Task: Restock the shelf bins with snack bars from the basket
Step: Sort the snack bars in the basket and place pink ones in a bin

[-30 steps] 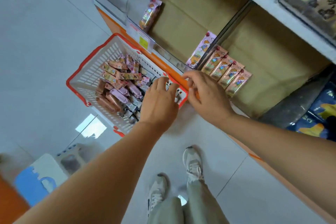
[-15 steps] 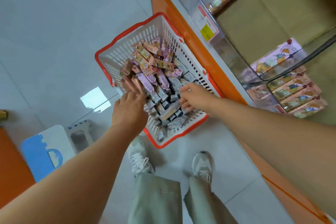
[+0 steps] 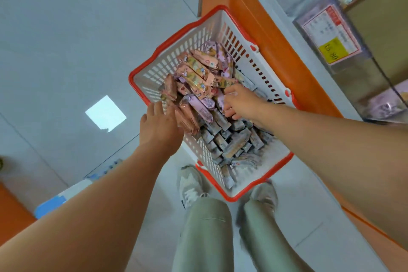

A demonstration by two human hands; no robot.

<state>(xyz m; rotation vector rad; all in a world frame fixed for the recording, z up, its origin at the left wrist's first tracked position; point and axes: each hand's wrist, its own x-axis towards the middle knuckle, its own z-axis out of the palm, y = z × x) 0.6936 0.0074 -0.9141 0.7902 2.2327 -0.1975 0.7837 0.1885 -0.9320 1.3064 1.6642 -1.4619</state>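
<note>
A white basket with a red rim (image 3: 174, 36) stands on the floor against the shelf base. It is piled with snack bars: peach ones (image 3: 196, 70) at the far end, lilac ones (image 3: 202, 106) in the middle, brown ones (image 3: 187, 119) on the left and grey ones (image 3: 231, 139) nearest me. My left hand (image 3: 159, 126) lies over the left rim, its fingers stretched out against the brown bars. My right hand (image 3: 240, 104) is inside the basket, fingers curled down round the end of a lilac bar. A clear shelf bin (image 3: 344, 9) at the upper right holds a few bars.
The orange shelf base (image 3: 276, 35) runs along the basket's right side. A price label (image 3: 331, 35) hangs on the bin front. A second clear bin (image 3: 386, 104) sits lower right. My shoes (image 3: 189, 185) stand at the basket's near end, and a blue-and-white stool (image 3: 57, 201) is at my left.
The view has swung from the shelf down onto the basket. My right hand moved from the shelf bars into the basket and up to the lilac bars. My left hand moved to the brown bars.
</note>
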